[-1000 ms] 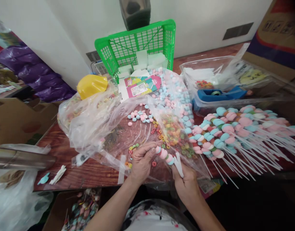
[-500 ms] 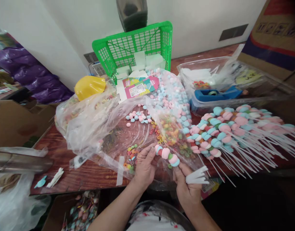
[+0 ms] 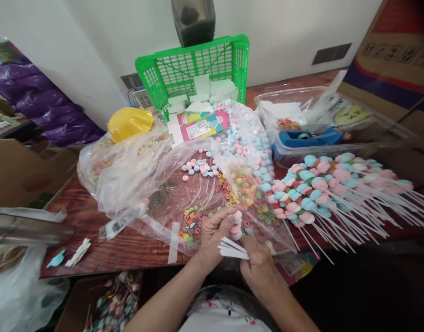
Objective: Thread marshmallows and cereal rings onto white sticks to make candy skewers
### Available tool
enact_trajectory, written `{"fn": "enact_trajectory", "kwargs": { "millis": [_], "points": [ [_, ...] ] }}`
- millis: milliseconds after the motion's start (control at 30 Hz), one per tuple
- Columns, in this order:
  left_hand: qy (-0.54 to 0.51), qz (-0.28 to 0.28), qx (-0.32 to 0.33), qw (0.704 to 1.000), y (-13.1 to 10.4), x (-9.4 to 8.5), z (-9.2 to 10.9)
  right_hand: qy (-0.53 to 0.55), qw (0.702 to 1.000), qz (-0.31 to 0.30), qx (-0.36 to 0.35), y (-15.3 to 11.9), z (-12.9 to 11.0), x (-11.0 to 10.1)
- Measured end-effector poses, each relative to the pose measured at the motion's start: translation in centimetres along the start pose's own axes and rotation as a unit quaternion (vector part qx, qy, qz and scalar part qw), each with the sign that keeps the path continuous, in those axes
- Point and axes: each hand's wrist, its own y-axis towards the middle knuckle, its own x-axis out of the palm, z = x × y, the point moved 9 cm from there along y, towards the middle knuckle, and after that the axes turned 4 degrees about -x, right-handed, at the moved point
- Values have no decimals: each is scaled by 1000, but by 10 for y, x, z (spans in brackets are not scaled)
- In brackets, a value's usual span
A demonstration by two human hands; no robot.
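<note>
Left hand (image 3: 213, 233) pinches the candy stack (image 3: 236, 226) near the table's (image 3: 128, 251) front edge; right hand (image 3: 258, 258) clutches white sticks (image 3: 232, 249), which could scatter if its fingers loosen.

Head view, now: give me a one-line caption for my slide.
Left hand and right hand meet at a candy skewer, white sticks below, finished skewers piled right.

Green crate (image 3: 194, 53) at back of surface (image 3: 125, 249), near wall (image 3: 104, 41). Yellow plastic piece (image 3: 130, 124) left of crate. Purple bags (image 3: 45, 99) far left, brown carton (image 3: 25, 175) below. Metal cylinder (image 3: 32, 229) lying at left edge. Teal scrap (image 3: 56, 258) beside pale scrap (image 3: 78, 252), front left. Blue tape dispenser (image 3: 315, 138) at clear tub (image 3: 289, 93), right. Printed carton (image 3: 395, 60) upper right, dark vent (image 3: 332, 53) on wall.
</note>
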Motion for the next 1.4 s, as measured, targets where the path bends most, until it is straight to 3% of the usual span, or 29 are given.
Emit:
{"fn": "enact_trajectory", "kwargs": {
  "millis": [133,233,367,567,733,800,867,900,967,1067,1167,1233,1300,1400],
  "points": [
    [-88,23,6,996,13,-15,15,-38,998,43,-19,1,6,-15],
    [-83,9,-7,996,21,-19,21,-84,994,61,-45,0,7,-20],
    [-39,-18,-72,996,15,-10,6,-102,993,39,-49,1,6,-13],
    [-40,15,-42,998,-2,-4,1,-37,999,7,9,2,5,-3],
    [-122,-30,-66,990,3,14,-4,-56,998,0,29,-1,-3,-6],
    [-132,-21,-70,989,6,15,-3,-96,995,-16,31,5,-2,-22],
    [-131,-20,-60,989,8,14,1,-183,980,-45,57,18,11,-52],
    [-127,-25,-55,990,9,12,3,-253,962,-58,86,27,23,-71],
    [-93,-34,-63,993,10,6,3,-404,893,-86,180,43,57,-117],
    [3,-26,-98,995,8,-14,-4,-462,855,-65,225,69,93,-170],
    [87,-22,-97,991,4,-34,-2,-477,842,-74,240,75,112,-190],
    [137,-24,-78,987,1,-46,5,-482,841,-65,236,64,107,-195],
    [183,-20,-52,982,-2,-58,15,-478,851,-27,214,47,86,-195],
    [247,-12,-9,969,-12,-61,31,-294,920,226,124,18,36,-197]
  ]
}}
